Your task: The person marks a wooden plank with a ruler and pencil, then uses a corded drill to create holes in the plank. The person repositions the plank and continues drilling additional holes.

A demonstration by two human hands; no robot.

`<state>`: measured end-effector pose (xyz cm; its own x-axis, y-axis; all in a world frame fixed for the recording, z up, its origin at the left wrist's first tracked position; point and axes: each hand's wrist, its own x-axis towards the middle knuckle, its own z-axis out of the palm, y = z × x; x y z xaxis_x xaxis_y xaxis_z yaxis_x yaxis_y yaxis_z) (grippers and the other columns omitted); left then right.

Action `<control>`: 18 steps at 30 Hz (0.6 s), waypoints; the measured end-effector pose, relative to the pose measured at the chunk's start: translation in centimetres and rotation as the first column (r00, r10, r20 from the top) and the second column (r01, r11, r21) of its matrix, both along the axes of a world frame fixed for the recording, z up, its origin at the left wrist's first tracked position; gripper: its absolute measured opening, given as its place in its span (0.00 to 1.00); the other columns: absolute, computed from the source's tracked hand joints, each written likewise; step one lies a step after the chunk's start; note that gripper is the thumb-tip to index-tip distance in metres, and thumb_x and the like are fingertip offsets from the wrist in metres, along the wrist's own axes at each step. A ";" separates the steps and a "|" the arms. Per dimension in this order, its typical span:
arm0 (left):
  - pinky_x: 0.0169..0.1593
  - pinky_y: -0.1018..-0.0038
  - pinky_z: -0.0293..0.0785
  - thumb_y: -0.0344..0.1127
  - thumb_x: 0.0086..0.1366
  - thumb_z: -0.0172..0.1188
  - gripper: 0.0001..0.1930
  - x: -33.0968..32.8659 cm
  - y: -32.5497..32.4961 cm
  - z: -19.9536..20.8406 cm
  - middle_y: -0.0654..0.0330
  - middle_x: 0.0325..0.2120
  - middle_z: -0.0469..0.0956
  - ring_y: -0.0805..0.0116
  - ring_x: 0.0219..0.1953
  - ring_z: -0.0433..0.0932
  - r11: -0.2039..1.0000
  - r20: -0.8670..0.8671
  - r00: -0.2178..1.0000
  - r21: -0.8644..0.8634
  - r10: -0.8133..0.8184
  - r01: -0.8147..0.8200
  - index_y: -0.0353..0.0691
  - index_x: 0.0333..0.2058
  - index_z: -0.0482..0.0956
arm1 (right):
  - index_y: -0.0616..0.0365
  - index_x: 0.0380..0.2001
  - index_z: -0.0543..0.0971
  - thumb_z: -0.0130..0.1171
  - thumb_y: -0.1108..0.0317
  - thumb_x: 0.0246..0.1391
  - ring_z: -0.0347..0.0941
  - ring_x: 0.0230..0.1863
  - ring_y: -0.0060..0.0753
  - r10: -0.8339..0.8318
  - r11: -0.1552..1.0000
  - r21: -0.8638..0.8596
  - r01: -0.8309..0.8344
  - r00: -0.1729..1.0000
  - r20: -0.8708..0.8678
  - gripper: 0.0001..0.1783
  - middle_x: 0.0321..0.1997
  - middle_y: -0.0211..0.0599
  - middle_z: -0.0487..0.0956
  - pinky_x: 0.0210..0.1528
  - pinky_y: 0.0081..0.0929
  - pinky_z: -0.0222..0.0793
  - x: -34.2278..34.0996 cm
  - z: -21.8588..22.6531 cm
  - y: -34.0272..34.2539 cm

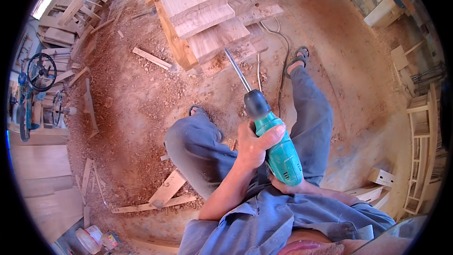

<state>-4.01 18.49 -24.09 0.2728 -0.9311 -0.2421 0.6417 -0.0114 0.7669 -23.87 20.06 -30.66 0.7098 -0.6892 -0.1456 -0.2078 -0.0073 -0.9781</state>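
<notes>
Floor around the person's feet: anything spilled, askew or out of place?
Yes. Wood chips are scattered over the floor, more heavily left of the stacked boards, and an offcut lies aslant by a narrow strip. Loose wood underfoot looks untidy.

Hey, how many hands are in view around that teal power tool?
2. The left hand grips the teal power tool behind its dark collar; the right hand is at its rear end, partly hidden beneath it.

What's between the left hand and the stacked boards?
Between the left hand and stacked boards, the head view shows the black collar and metal bit of the green drill; whether the tip touches wood is unclear.
</notes>
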 end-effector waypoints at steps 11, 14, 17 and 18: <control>0.39 0.68 0.81 0.40 0.55 0.72 0.21 0.4 -0.1 0.2 0.52 0.33 0.83 0.64 0.32 0.83 1.000 0.031 0.999 0.017 -0.008 0.008 0.28 0.40 0.81 | 0.58 0.33 0.82 0.69 0.77 0.49 0.81 0.30 0.33 0.057 0.998 -0.043 -0.056 0.998 0.016 0.07 0.30 0.35 0.84 0.34 0.30 0.76 -0.1 -1.7 -0.2; 0.38 0.68 0.81 0.41 0.54 0.72 0.21 0.5 -0.2 0.2 0.52 0.32 0.83 0.65 0.32 0.83 1.000 0.042 0.999 0.017 -0.011 0.011 0.28 0.39 0.81 | 0.58 0.33 0.82 0.68 0.77 0.49 0.81 0.29 0.34 0.062 0.995 -0.084 -0.059 0.998 0.027 0.07 0.30 0.35 0.84 0.34 0.30 0.76 0.1 -1.8 -0.4; 0.38 0.68 0.81 0.41 0.54 0.72 0.21 0.6 -0.2 0.0 0.52 0.32 0.83 0.65 0.32 0.82 1.000 0.045 0.999 0.025 -0.017 0.016 0.28 0.39 0.81 | 0.58 0.33 0.82 0.69 0.77 0.49 0.81 0.29 0.34 0.063 0.995 -0.085 -0.060 0.997 0.034 0.07 0.30 0.35 0.84 0.34 0.30 0.76 0.3 -1.9 -0.4; 0.38 0.68 0.81 0.41 0.54 0.73 0.22 0.7 -0.3 0.0 0.52 0.32 0.83 0.65 0.32 0.82 0.999 0.038 0.999 0.026 -0.020 0.019 0.28 0.39 0.81 | 0.58 0.33 0.82 0.69 0.77 0.49 0.82 0.29 0.34 0.068 0.995 -0.080 -0.065 0.997 0.032 0.07 0.30 0.35 0.84 0.34 0.30 0.76 0.3 -1.9 -0.4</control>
<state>-3.34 18.24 -24.10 0.2640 -0.9299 -0.2560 0.6114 -0.0439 0.7901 -23.52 19.61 -32.53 0.7579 -0.6490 -0.0668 -0.1698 -0.0974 -0.9806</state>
